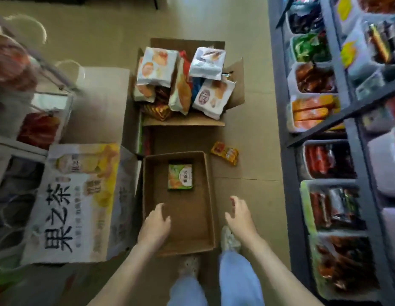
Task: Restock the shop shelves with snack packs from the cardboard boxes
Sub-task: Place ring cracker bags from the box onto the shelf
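Two cardboard boxes, is that right?

— Yes. The near box [210,195] sits open on the floor [247,62]. The far box [235,89] stands just beyond the near box, flaps spread, heaped with snack packs [156,69].

What is left inside the near box?

— One green pack [180,177], lying flat on the bottom towards its far wall.

And the hands?

— The left hand [155,226] hangs over the near box's near-left corner, fingers loosely curled, with nothing in it. The right hand [240,217] hovers just outside the near box's right wall, fingers relaxed and a little spread, also empty.

Anything loose?

— A yellow and red pack [225,153] lies on the floor just past the near box's far-right corner, apart from it.

Where are the shelves?

— The shelves [337,151] run along to the right of the near box, across a strip of floor, with trays of packed snacks. To the left, a large printed carton [77,202] stands right against the near box's left wall.
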`<control>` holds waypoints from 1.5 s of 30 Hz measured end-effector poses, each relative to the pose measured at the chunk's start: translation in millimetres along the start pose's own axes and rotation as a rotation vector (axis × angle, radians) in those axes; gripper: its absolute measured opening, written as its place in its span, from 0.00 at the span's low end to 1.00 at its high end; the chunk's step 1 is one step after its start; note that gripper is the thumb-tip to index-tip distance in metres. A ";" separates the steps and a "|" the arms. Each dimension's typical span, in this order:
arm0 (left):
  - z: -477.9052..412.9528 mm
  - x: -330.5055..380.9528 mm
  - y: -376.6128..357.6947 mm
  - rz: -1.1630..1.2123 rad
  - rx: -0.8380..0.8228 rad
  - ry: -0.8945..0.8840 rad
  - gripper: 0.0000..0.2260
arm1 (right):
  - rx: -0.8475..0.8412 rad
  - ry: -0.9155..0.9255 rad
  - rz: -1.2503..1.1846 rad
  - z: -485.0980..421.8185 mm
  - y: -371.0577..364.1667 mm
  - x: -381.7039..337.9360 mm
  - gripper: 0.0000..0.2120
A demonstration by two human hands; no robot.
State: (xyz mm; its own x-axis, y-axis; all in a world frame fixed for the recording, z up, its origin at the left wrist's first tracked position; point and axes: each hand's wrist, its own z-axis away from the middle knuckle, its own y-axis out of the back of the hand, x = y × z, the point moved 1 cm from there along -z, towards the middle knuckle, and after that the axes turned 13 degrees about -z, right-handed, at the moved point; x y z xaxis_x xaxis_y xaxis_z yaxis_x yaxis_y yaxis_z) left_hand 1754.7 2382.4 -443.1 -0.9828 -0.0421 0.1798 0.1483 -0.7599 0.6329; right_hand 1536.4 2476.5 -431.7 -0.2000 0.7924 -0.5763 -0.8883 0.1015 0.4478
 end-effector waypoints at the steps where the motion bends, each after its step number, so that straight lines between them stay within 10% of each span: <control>1: -26.4 -3.7 -13.7 0.024 0.010 0.021 0.22 | -0.024 0.006 0.010 -28.5 -15.6 7.6 0.27; 9: -239.7 -45.7 -154.1 0.184 0.067 0.149 0.29 | -0.388 0.018 0.134 -246.8 -177.2 96.3 0.45; 14: -360.3 -77.5 -209.9 0.329 0.148 0.084 0.34 | -0.219 -0.124 -0.237 -360.5 -250.0 132.2 0.50; 19: -385.4 -67.3 -229.5 0.490 0.214 0.140 0.38 | -0.101 -0.161 -0.416 -391.9 -282.9 143.3 0.33; 29: -165.2 -12.3 -113.9 0.407 0.179 0.055 0.33 | -0.115 -0.079 -0.353 -200.3 -149.1 43.9 0.31; 36: 11.8 55.5 32.2 0.183 0.050 -0.392 0.25 | 0.106 0.088 -0.420 -23.6 29.3 -82.2 0.31; 45: 186.2 166.4 193.2 0.094 0.377 -0.993 0.21 | 0.442 0.317 -0.438 200.8 203.4 -155.5 0.28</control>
State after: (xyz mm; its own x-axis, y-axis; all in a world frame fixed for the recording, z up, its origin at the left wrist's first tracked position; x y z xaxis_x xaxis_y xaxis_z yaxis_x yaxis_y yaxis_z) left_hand 1640.2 2349.4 -150.7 -0.4608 0.5865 0.6662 0.4107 -0.5245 0.7458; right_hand 1469.8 2494.7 -113.7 -0.0325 0.4155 -0.9090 -0.6767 0.6602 0.3259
